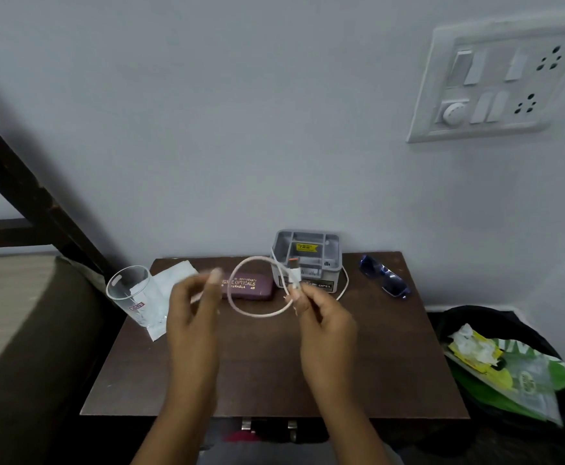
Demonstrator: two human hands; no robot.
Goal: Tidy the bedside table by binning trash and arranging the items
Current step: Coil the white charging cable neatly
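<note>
A white charging cable (261, 313) forms a loop above the brown bedside table (274, 374). My right hand (321, 317) pinches the cable just below its orange-tipped plug. My left hand (194, 303) is blurred, with its fingers closed on the cable's other part. Behind the loop lies a maroon spectacle case (247, 286). A grey plastic organiser (308, 260) stands at the back, and the cable runs around it. Blue sunglasses (383, 276) lie at the back right. At the left edge a clear drinking glass (133, 297) stands on a white tissue (170, 280).
A black bin (506, 367) right of the table holds yellow and green wrappers and crumpled paper. A bed with a dark wooden frame (23, 193) borders the table's left side. A switchboard (496, 85) is on the wall above.
</note>
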